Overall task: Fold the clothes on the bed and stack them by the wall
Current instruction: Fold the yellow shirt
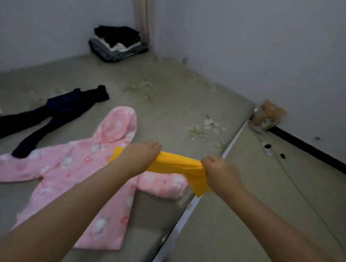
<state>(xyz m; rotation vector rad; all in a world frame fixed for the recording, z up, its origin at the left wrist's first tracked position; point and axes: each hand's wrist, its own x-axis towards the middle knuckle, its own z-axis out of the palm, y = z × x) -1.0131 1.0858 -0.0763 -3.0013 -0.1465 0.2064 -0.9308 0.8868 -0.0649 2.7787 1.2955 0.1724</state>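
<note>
A yellow garment (pixel 178 164) is stretched in the air between my two hands, above the bed's right edge. My left hand (pixel 141 155) grips its left end and my right hand (pixel 220 170) grips its right end, where a loose flap hangs down. Under them a pink hooded jacket (pixel 71 166) lies spread flat on the bed (pixel 170 87). Dark leggings (pixel 56 114) lie to its upper left. A stack of folded clothes (pixel 117 43), black on top, sits in the far corner by the wall.
The bed's right edge (pixel 205 187) runs diagonally, with floor (pixel 253 213) beyond it. A paper bag (pixel 267 117) stands against the right wall, small dark items (pixel 268 149) near it. A curtain (pixel 142 14) hangs behind the stack.
</note>
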